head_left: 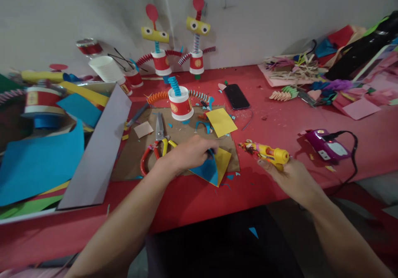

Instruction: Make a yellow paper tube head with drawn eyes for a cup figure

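Red table (280,120) seen from above, crowded with craft paper and scraps. The left hand (189,153) rests on a brown cardboard mat (133,162), fingers curled and pinching the upper corner of a blue paper piece (207,171). That piece lies on a yellow paper piece (224,158) at the mat's near right corner. The right hand (290,178), just to the right near the table's front edge, has its fingers closed around a yellow glue gun (270,153), whose nozzle points left toward the two paper pieces but stays apart from them. Scissors (155,145) with red and yellow handles lie on the mat beside the left wrist. Farther back on the mat stands a paper cup figure (180,103) with a blue spring neck and coiled arms but no head, and a loose yellow square (221,122) lies beside it. Against the wall stand two finished figures (160,58) with yellow heads, eyes and red antennae. Judged against them, the third figure seems about half built, with its head still missing and the blue and yellow pieces not yet glued. A phone (236,96) lies behind the mat.
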A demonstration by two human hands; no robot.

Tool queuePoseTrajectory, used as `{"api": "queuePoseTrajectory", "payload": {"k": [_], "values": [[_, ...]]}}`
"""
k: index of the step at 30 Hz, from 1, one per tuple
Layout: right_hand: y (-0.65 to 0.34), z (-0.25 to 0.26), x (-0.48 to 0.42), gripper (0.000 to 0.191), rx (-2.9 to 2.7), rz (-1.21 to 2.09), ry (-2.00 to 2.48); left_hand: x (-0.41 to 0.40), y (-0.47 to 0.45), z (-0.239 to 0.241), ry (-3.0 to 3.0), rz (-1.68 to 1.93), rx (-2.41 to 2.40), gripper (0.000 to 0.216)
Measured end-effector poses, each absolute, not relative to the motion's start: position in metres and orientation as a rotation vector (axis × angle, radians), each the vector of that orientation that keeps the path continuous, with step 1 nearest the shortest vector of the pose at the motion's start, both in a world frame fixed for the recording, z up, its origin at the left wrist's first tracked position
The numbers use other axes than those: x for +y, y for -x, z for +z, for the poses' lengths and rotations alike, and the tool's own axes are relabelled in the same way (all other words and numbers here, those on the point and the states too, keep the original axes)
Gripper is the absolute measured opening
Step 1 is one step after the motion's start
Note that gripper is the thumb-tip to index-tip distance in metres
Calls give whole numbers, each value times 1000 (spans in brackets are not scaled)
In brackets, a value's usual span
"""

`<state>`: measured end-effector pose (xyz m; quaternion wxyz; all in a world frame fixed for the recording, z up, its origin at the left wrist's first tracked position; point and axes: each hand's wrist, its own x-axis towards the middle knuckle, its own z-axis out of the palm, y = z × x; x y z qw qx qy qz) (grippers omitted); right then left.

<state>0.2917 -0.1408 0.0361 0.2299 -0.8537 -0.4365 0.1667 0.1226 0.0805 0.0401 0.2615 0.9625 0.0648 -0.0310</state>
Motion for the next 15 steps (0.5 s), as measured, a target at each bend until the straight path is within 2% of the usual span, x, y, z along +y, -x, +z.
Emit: {"api": "queuePoseTrajectory", "payload": {"k": [5, 10, 15], "values": [[-312, 26, -136, 49, -1229, 158, 2536, 75, -123, 38, -2674, 19, 198, 54], [-324, 19, -132, 49, -1383, -174, 2668, 72, -122, 41, -2734, -24, 42, 30], [-328, 10, -129, 39, -1494, -180, 2684, 67, -121, 43, -2843, -108, 19, 27]]}}
